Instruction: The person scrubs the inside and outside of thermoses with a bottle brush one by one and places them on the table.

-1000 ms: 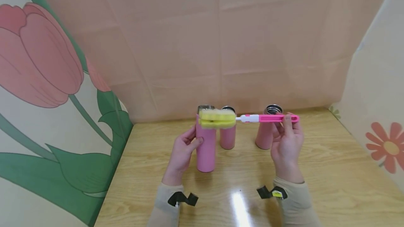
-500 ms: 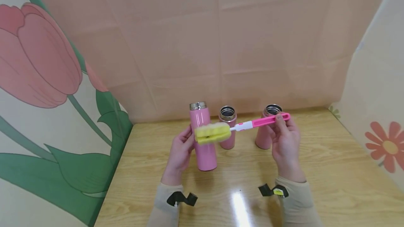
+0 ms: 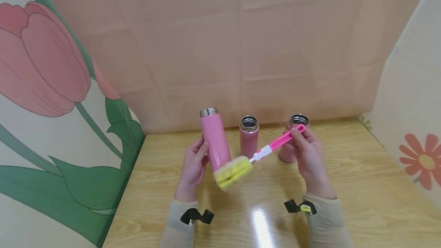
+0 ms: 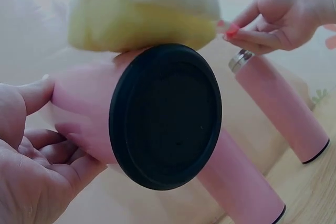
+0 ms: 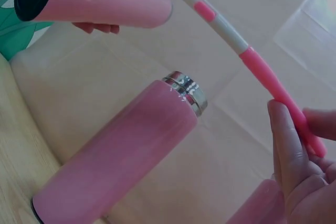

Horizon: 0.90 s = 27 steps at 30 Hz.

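Note:
My left hand (image 3: 193,165) grips a pink thermos bottle (image 3: 214,137), lifted and tilted, its lidless steel mouth leaning up and left. In the left wrist view the dark base (image 4: 167,116) of that bottle faces the camera. Between thumb and fingers, my right hand (image 3: 310,160) pinches the pink end of a sponge bottle brush (image 3: 275,143). The brush slants down to the left, and its yellow sponge head (image 3: 233,172) lies against or just in front of the held bottle's lower side; the head view cannot settle which, though the left wrist view shows them meeting.
Two more pink bottles stand open-mouthed on the wooden table (image 3: 155,217): one in the middle (image 3: 249,139), another (image 3: 286,152) partly behind my right hand. A pink cloth backdrop (image 3: 193,49) rises behind them, with flower-printed panels on both sides.
The held bottle has tipped further left, its mouth moving up and left. The brush has swung from level to slanting, its sponge head going from the bottle's upper part down toward its base.

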### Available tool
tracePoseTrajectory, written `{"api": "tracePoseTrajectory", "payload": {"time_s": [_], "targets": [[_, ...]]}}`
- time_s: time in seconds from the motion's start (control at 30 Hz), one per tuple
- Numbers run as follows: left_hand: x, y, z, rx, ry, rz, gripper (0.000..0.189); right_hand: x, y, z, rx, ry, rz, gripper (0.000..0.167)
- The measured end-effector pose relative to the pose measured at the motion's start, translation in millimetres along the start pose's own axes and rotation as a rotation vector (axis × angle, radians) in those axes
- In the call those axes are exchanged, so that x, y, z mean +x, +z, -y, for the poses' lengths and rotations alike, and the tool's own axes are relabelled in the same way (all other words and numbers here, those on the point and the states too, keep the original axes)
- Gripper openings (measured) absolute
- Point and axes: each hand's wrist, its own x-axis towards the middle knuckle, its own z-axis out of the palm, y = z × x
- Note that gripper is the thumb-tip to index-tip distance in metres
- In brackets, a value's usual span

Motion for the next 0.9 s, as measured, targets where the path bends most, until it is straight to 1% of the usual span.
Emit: {"api": "tracePoseTrajectory", "payload": {"time_s": [0.27,0.37,0.43,0.5,0.57,0.67,0.8,0.9], "targets": [[-0.3,0.7,-1.0,-0.031,0.017,0.03,0.048,-1.2,-1.7,2.4,-0.076,0.041,0.022,0.025],[-1.2,0.1,-1.1,-0.033,0.012,0.042,0.05,-0.8,-0.9,1.9,-0.055,0.041,0.018,0.025],[-1.9,0.2,-1.3,-0.036,0.005,0.049,0.05,0.2,0.2,1.0,-0.011,0.033,0.0,0.025],[-2.5,0.3,-1.0,-0.038,-0.003,0.062,0.051,0.9,1.9,0.3,0.061,0.019,-0.032,0.024],[-3.0,0.4,-0.6,-0.043,-0.009,0.083,0.051,1.7,3.9,-0.7,0.128,0.002,-0.081,0.022],[-3.6,0.9,0.2,-0.055,-0.01,0.131,0.047,2.6,7.4,-2.2,0.21,-0.029,-0.162,0.02],[-4.5,1.5,2.5,-0.083,-0.004,0.191,0.04,3.9,12.7,-5.2,0.271,-0.072,-0.249,0.023],[-5.1,2.7,5.1,-0.071,-0.014,0.207,0.048,4.7,16.4,-7.8,0.315,-0.106,-0.291,0.02]]}}
